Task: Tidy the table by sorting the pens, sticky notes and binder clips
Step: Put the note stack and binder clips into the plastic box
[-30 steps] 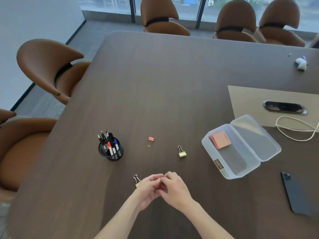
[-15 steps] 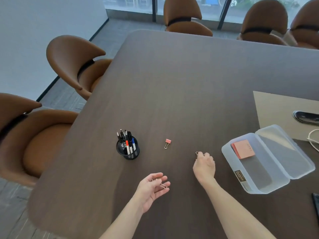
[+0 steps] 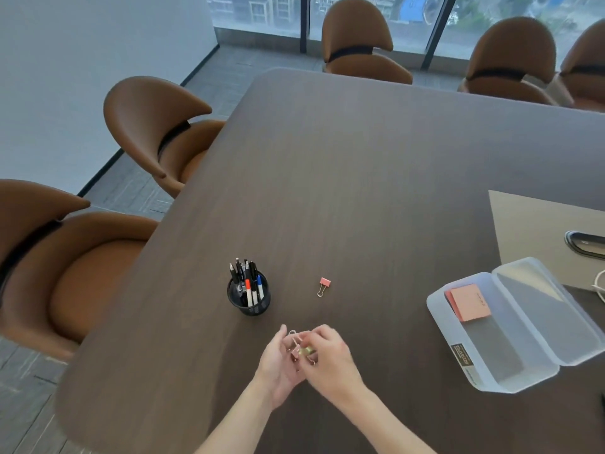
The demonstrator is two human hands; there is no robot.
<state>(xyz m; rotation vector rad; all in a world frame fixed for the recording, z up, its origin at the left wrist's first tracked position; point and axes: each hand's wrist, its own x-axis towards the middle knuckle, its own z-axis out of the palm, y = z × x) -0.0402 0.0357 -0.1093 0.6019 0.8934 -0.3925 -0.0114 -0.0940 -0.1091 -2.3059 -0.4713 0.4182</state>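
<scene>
My left hand point(image 3: 278, 365) is cupped palm-up near the table's front edge with binder clips point(image 3: 293, 337) resting in it. My right hand point(image 3: 330, 357) pinches a yellow-green binder clip point(image 3: 306, 351) right over that palm. A pink binder clip point(image 3: 324, 285) lies alone on the dark table point(image 3: 376, 178) beyond my hands. To its left stands a black mesh cup point(image 3: 249, 301) holding several pens point(image 3: 246, 280). An open clear plastic box point(image 3: 491, 362) at the right contains orange sticky notes point(image 3: 468, 302).
Brown chairs point(image 3: 154, 129) line the table's left and far sides. A beige mat point(image 3: 537, 231) with a dark oval device point(image 3: 584, 244) lies at the right edge, with a white cord point(image 3: 600, 286) beside it.
My right hand picked the yellow-green clip off the table and brought it back over my left palm. The camera view has shifted left and nearer.
</scene>
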